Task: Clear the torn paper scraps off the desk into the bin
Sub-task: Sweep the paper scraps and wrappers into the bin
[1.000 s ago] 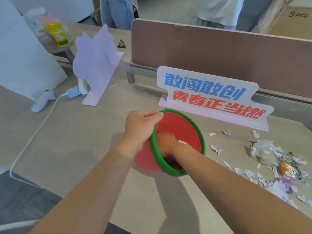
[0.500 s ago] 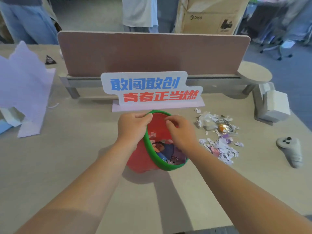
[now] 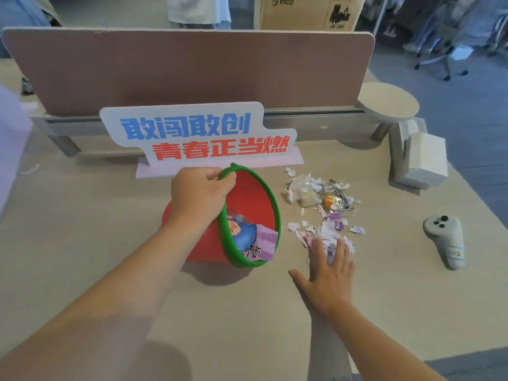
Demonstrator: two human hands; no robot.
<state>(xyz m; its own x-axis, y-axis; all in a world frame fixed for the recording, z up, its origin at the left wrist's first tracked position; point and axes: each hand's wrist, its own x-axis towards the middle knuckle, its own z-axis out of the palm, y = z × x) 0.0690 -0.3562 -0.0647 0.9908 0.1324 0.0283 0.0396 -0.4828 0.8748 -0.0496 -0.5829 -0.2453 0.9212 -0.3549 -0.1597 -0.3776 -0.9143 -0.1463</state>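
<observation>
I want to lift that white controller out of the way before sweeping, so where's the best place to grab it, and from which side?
Take the controller by its long handle, the near part below the buttoned head. It lies flat on the desk with the head pointing away, so come from above with fingers across the handle's width. The right hand, open beside the scraps, looks nearest.

Left hand on bin; right hand on scraps

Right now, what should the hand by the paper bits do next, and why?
Probably sweep the scraps left toward the bin. The right hand lies flat and open, its fingers touching the near edge of the pile, while the left hand grips the green rim and tips the bin's mouth toward them. Many scraps remain on the desk.
</observation>
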